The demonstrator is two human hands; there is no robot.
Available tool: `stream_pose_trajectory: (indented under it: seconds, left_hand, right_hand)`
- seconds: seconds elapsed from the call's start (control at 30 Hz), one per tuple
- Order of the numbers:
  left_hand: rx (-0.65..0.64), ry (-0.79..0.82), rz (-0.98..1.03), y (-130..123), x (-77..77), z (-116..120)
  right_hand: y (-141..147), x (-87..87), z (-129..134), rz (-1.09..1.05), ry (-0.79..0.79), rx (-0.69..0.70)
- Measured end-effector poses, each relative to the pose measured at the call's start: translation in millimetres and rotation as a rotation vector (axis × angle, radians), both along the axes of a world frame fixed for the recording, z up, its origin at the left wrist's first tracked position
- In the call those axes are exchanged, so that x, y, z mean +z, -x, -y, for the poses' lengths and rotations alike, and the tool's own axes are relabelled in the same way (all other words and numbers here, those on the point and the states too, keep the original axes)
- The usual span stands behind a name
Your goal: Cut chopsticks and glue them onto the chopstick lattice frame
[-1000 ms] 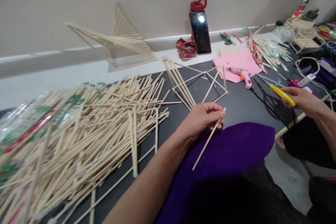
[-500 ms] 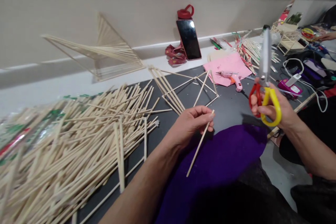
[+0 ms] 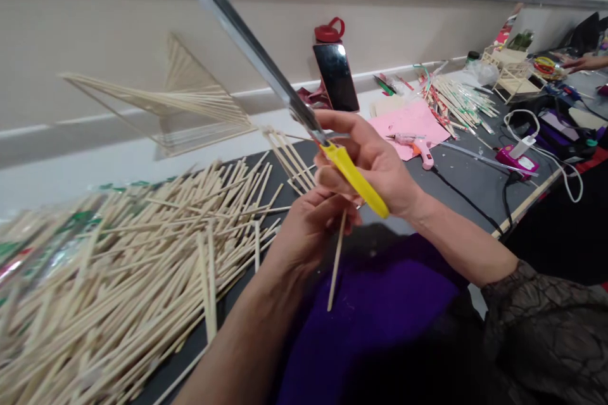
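Note:
My left hand (image 3: 311, 224) pinches a thin wooden stick (image 3: 337, 266), whose lower end points down over the purple cloth (image 3: 380, 304). Close above it, my right hand (image 3: 368, 155) grips a pair of scissors (image 3: 259, 54) with a yellow handle loop; the blades point up and to the left. The right fingers are against or just over the left ones, and the stick's upper end is hidden there. Behind the hands, a stick frame (image 3: 289, 158) on the table is partly covered.
A large pile of wooden sticks (image 3: 142, 272) spreads across the left. A fan-shaped stick model (image 3: 190, 98) leans at the wall. Farther back are a phone (image 3: 335, 78), a pink glue gun (image 3: 415, 145) on pink paper (image 3: 430, 120), and a purple device (image 3: 517, 161) with cables. Another person's hand (image 3: 586, 63) shows far right.
My right hand has swung left with the scissors, up to my left hand. The blades, upright before, now slant up-left. My left hand moved slightly left, still holding the stick.

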State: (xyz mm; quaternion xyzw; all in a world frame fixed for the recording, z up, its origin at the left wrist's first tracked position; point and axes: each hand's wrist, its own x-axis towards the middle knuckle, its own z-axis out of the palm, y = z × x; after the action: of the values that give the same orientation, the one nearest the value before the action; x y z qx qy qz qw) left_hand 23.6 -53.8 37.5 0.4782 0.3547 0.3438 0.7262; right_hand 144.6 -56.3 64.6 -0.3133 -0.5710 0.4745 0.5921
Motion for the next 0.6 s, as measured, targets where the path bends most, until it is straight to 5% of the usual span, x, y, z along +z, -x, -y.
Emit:
stream_pose_trajectory:
  seconds: [0.17, 0.33, 0.6]
  left_hand:
    - [0.115, 0.046, 0.011, 8.8, 12.5, -7.7]
    - [0.19, -0.066, -0.045, 13.7, 31.0, -8.9]
    - [0.258, -0.119, -0.026, 31.6, 44.2, -7.2]
  right_hand:
    - [3.8, -12.1, -18.7, -0.148, -0.149, 0.019]
    - [-11.7, -22.6, -16.2, 0.171, -0.061, -0.089]
    - [-40.9, -7.6, 4.6, 0.455, -0.093, -0.149]
